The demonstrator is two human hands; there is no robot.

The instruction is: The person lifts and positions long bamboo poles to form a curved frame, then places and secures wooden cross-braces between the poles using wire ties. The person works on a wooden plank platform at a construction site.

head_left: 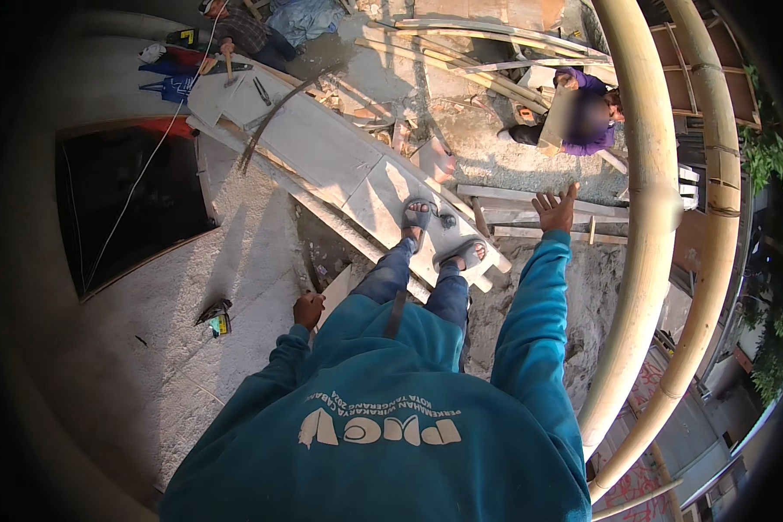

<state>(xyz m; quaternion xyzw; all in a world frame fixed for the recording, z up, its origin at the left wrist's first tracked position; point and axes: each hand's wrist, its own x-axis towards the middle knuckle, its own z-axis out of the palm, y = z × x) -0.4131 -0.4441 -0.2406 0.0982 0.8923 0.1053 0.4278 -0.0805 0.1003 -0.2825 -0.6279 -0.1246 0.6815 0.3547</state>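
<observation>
My right hand (555,210) is stretched out to the right with its fingers spread, and it holds nothing. Beyond it, lower down, a person in a purple top (593,122) holds a flat tan board (555,129). Close to my left thigh, my left hand (308,310) has its fingers curled inward. Whatever it may hold is hidden. A pale board edge (336,294) shows just beside that hand. My feet in grey sandals (417,214) stand on a long platform of pale planks (322,157).
Two thick bamboo poles (642,217) rise at my right. Left is a rough plastered wall (244,322) with a dark opening (135,204). At the platform's far end, another person (252,35) grips a hammer (230,70) near pliers (262,90). Timber strips (461,65) lie below.
</observation>
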